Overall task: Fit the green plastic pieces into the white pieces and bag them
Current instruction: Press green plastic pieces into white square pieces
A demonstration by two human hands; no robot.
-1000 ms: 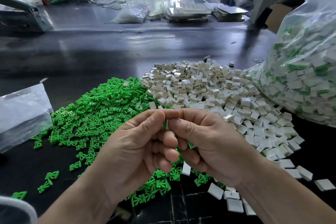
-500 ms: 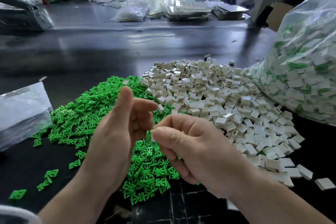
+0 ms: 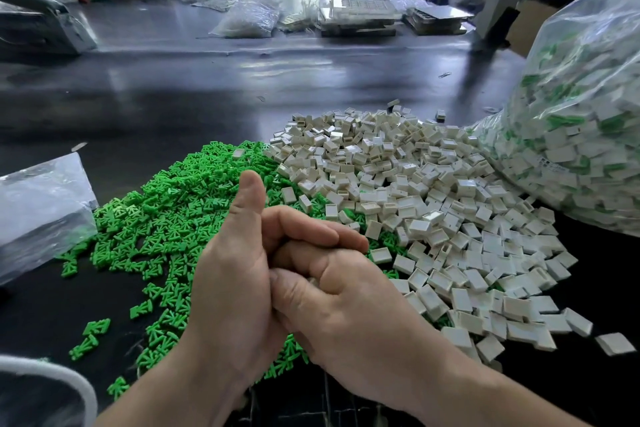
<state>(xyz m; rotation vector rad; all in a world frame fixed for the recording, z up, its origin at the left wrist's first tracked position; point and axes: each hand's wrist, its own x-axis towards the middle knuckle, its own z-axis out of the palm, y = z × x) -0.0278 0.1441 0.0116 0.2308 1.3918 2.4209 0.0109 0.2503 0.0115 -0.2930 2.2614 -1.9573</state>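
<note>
**Hands: 2.** Left hand [image 3: 235,288] and right hand [image 3: 356,319] are pressed together low over the desk [image 3: 173,97]. The left fingers [image 3: 311,230] lie fairly straight across the top of the right hand, thumb raised. The right hand's fingers are curled in against the left palm. Whether they hold a piece cannot be told.

**Green pieces [image 3: 166,218]: 1 loose heap, too many to count.** It lies on the desk at 10 o'clock from the hands and runs under them, with a few strays at 8 o'clock.

**White pieces [image 3: 415,191]: 1 loose heap, too many to count.** It lies at 2 o'clock from the hands, touching the green heap.

**Bags: 2.** A large clear bag [image 3: 581,121], stuffed with white and green pieces, sits at 2 o'clock beyond the white heap. A flat clear bag [image 3: 38,208] lies at 9 o'clock.
</note>
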